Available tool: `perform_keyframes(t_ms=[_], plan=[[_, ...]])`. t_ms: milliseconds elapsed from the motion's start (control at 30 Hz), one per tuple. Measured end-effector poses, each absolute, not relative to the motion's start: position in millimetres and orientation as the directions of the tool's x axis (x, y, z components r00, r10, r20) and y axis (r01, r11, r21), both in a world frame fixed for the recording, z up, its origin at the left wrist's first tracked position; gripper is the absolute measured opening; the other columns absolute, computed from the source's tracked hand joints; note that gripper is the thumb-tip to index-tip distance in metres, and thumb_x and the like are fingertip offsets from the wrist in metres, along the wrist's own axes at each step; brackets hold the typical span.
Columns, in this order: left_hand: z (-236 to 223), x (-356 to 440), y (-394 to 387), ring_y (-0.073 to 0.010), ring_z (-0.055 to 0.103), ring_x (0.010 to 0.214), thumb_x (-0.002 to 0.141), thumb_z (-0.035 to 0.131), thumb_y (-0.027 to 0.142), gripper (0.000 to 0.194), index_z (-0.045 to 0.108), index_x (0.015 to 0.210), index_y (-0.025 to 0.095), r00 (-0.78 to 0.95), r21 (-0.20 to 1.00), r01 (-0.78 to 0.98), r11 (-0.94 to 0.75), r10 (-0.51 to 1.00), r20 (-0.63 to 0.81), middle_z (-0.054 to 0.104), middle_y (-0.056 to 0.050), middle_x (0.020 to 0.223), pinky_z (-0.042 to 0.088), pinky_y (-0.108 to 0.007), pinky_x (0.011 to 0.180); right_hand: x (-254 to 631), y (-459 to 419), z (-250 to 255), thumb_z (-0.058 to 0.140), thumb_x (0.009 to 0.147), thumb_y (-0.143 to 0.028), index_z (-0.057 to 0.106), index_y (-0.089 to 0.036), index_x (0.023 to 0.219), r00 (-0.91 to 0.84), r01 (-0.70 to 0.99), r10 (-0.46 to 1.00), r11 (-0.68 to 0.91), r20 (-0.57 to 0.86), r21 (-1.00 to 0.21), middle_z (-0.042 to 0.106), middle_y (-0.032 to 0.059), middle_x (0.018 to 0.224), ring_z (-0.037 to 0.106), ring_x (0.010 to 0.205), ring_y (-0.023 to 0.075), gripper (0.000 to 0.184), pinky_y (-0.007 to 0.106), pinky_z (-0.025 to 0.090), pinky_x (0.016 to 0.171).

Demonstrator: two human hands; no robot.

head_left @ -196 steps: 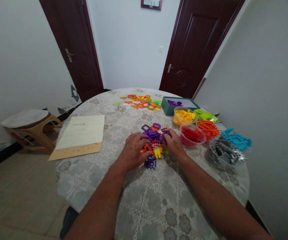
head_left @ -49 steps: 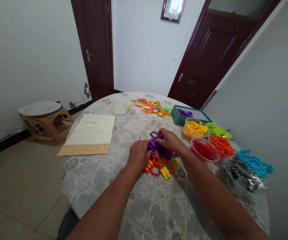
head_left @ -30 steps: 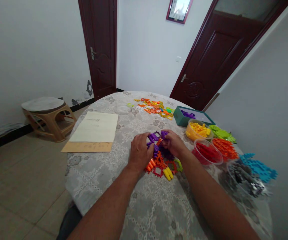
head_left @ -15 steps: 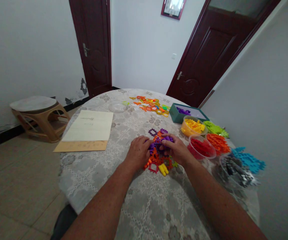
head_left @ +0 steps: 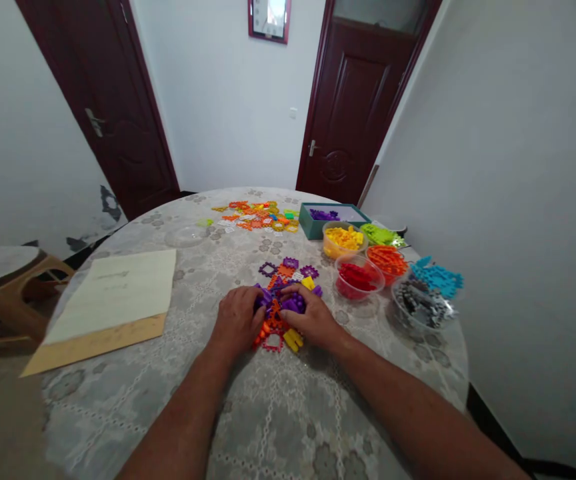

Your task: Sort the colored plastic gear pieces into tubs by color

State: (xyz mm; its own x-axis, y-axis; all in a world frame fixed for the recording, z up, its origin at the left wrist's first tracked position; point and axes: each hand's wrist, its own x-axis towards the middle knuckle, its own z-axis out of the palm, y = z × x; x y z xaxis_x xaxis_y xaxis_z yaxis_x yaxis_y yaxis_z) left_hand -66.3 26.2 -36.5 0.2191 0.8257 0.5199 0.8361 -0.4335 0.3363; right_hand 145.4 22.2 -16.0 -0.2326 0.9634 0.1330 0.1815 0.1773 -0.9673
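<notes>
Head view: round counter (head_left: pixel 288 427) carries all. Sorted tubs, red-piece tub (head_left: pixel 359 277) among them, sit right, within reach. Purple block cluster (head_left: pixel 288 301) lies centre-near. My left hand (head_left: pixel 237 319) and right hand (head_left: pixel 312 319) press on it from both sides, steadying it; exact grasp unclear.

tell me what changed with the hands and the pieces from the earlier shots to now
Both hands came together lower on the pile of interlocking pieces. The right hand, which reached to the pile's far purple end 1.6 s ago, drew back and now presses purple pieces beside the left hand. The camera view also swung. The bowls, like the red one, the teal box and the paper stayed put.
</notes>
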Motion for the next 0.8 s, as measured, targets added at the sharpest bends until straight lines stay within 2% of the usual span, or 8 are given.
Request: perform_keyframes(t_ms=[100, 167, 233, 300, 367, 467, 567, 800], plan=[[-32.5, -66.2, 25.8, -0.0297, 0.065, 0.106, 0.089, 0.065, 0.023, 0.022, 0.064, 0.111, 0.021, 0.171, 0.346, 0.831, -0.436, 0.791, 0.587, 0.071, -0.010, 0.108, 0.051, -0.047, 0.099, 144.5, 21.2, -18.2, 0.079, 0.079, -0.028, 0.070, -0.028, 0.117, -0.166, 0.158, 0.971, 0.197, 0.171, -0.968, 0.072, 0.0012, 0.111, 0.067, 0.095, 0.0206, 0.040, 0.035, 0.056, 0.085], [-25.0, -64.9, 23.0, -0.0295, 0.064, 0.108, 0.091, 0.063, 0.024, 0.021, 0.062, 0.112, 0.022, 0.131, 0.373, 0.813, -0.448, 0.764, 0.632, 0.070, -0.010, 0.109, 0.051, -0.048, 0.101, 143.5, 22.0, -17.6, 0.081, 0.077, -0.030, 0.069, -0.029, 0.118, -0.094, 0.106, 0.986, 0.145, 0.135, -0.984, 0.072, 0.0009, 0.106, 0.067, 0.087, 0.0192, 0.043, 0.032, 0.057, 0.077], [-16.4, -62.5, 18.4, -0.0284, 0.064, 0.110, 0.092, 0.063, 0.026, 0.022, 0.060, 0.114, 0.022, 0.103, 0.398, 0.780, -0.483, 0.726, 0.680, 0.068, -0.010, 0.112, 0.052, -0.047, 0.103, 142.3, 24.4, -16.6, 0.085, 0.075, -0.033, 0.067, -0.028, 0.120, -0.042, -0.019, 0.998, 0.042, 0.043, -0.999, 0.071, -0.0005, 0.095, 0.065, 0.072, 0.0165, 0.048, 0.029, 0.057, 0.065], [-10.3, -58.7, 13.1, -0.0274, 0.064, 0.112, 0.093, 0.063, 0.027, 0.025, 0.058, 0.117, 0.023, 0.105, 0.403, 0.742, -0.536, 0.686, 0.720, 0.067, -0.010, 0.116, 0.053, -0.046, 0.104, 141.3, 27.5, -15.6, 0.087, 0.073, -0.036, 0.063, -0.028, 0.121, -0.050, -0.209, 0.997, -0.074, -0.065, -0.975, 0.070, -0.0024, 0.086, 0.063, 0.064, 0.0143, 0.054, 0.028, 0.056, 0.059], [-8.6, -53.8, 8.9, -0.0267, 0.064, 0.113, 0.094, 0.064, 0.027, 0.028, 0.057, 0.121, 0.023, 0.135, 0.390, 0.708, -0.589, 0.655, 0.744, 0.067, -0.009, 0.118, 0.054, -0.045, 0.104, 140.6, 29.8, -14.0, 0.090, 0.072, -0.038, 0.062, -0.026, 0.120, -0.099, -0.380, 0.985, -0.167, -0.140, -0.910, 0.070, -0.0024, 0.084, 0.065, 0.066, 0.0139, 0.057, 0.027, 0.059, 0.062], [-13.1, -45.7, 6.2, -0.0262, 0.064, 0.117, 0.095, 0.062, 0.024, 0.029, 0.055, 0.124, 0.023, 0.193, 0.383, 0.665, -0.642, 0.643, 0.741, 0.066, -0.010, 0.120, 0.055, -0.044, 0.103, 140.0, 30.1, -10.3, 0.093, 0.071, -0.039, 0.064, -0.024, 0.113, -0.168, -0.516, 0.969, -0.243, -0.181, -0.821, 0.073, 0.0015, 0.095, 0.070, 0.082, 0.0164, 0.053, 0.027, 0.062, 0.068], [-19.6, -39.5, 6.5, -0.0254, 0.066, 0.115, 0.097, 0.059, 0.021, 0.026, 0.057, 0.123, 0.023, 0.223, 0.398, 0.633, -0.664, 0.649, 0.727, 0.068, -0.009, 0.119, 0.057, -0.043, 0.101, 140.1, 27.8, -7.3, 0.091, 0.076, -0.042, 0.068, -0.021, 0.105, -0.240, -0.566, 0.955, -0.283, -0.174, -0.774, 0.074, 0.0038, 0.102, 0.071, 0.089, 0.0181, 0.043, 0.028, 0.064, 0.069], [-23.0, -36.7, 4.2, -0.0249, 0.066, 0.111, 0.097, 0.057, 0.019, 0.024, 0.060, 0.120, 0.022, 0.268, 0.431, 0.613, -0.662, 0.688, 0.675, 0.070, -0.009, 0.115, 0.056, -0.044, 0.102, 142.0, 26.4, -9.9, 0.091, 0.077, -0.042, 0.070, -0.020, 0.100, -0.320, -0.554, 0.931, -0.336, -0.177, -0.762, 0.073, 0.0019, 0.095, 0.068, 0.080, 0.0149, 0.038, 0.025, 0.064, 0.066]])
